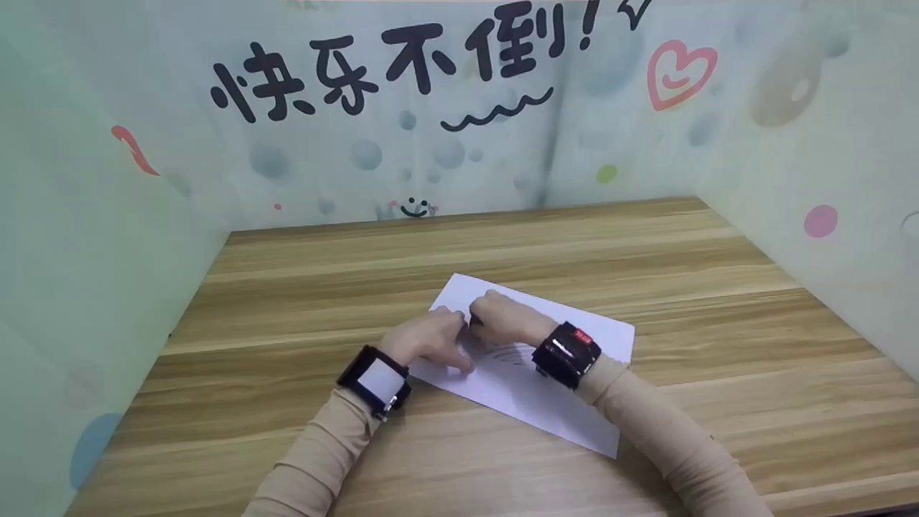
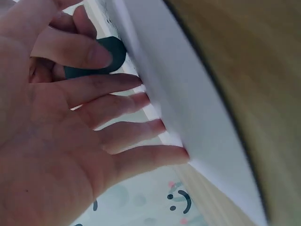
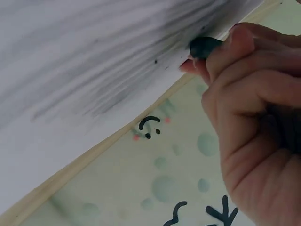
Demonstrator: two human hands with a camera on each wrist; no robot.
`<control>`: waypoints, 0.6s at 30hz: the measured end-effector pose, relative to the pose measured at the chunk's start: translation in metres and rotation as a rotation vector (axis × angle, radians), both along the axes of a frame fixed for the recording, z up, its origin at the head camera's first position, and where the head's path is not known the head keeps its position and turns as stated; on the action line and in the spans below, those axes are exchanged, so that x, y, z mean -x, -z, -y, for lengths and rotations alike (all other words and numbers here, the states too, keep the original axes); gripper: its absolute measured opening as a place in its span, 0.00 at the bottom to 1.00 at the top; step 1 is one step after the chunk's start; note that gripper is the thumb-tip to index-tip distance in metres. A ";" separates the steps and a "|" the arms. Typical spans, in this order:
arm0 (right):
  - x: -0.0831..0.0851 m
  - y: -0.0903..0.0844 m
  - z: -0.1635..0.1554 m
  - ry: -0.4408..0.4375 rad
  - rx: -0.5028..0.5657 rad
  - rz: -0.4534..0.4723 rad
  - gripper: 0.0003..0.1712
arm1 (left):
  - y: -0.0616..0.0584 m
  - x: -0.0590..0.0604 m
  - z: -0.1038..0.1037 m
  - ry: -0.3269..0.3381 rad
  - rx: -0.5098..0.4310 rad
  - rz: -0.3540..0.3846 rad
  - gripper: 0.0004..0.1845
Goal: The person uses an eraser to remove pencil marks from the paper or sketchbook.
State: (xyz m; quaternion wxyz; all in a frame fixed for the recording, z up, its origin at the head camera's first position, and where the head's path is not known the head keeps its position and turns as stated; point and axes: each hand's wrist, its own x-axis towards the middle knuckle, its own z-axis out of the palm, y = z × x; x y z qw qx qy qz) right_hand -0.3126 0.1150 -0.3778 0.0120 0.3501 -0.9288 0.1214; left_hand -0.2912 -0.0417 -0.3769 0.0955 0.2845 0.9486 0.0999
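Note:
A white sheet of paper (image 1: 553,406) lies at a slant on the table, with grey pencil strokes (image 3: 117,89) smudged across it and a few dark crumbs among them. My right hand (image 1: 506,318) pinches a small dark green eraser (image 3: 204,47) between thumb and fingers, its end against the marked part of the paper. In the left wrist view the eraser (image 2: 116,51) shows a rounded end. Beside it, my left hand (image 1: 427,339) rests spread on the sheet, with its straight fingertips (image 2: 181,154) pressing the paper. Most of the eraser is hidden by the right hand.
The wood-grain table (image 1: 301,301) extends around the paper on all sides. A printed backdrop (image 1: 309,165) with dark lettering stands along the far edge, and pale side panels (image 1: 811,158) rise at left and right.

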 end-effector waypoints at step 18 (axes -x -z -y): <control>0.029 -0.015 -0.048 0.244 0.116 0.297 0.08 | -0.002 0.001 -0.002 -0.088 0.123 0.091 0.47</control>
